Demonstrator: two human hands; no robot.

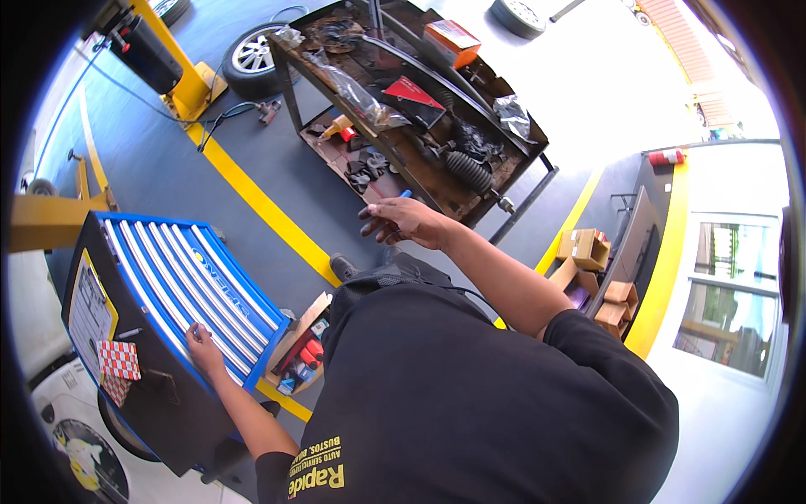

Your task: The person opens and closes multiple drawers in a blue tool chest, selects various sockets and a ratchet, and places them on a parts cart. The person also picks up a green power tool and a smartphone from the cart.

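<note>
A blue and black tool cabinet [126, 252] with several silver-edged drawers stands at my left. My left hand [204, 349] reaches down to it, its fingers closed on the silver drawer handle [179, 323]. The drawers look pushed in. My right hand [410, 223] hangs in the air in front of me, near the corner of a worn metal cart [411, 168]. Its fingers are loosely bent and apart, with dark smudges on the tips. Just beyond it shows a small blue object [405, 194]; whether the hand touches it, I cannot tell.
A drive shaft with a ribbed boot [468, 172], a red and black box [413, 99] and plastic wrap lie on the cart. A box of red and blue items [302, 361] sits beside the cabinet. Cardboard boxes [585, 249] stand right; a yellow lift post [189, 84] and wheel [252, 57], far left.
</note>
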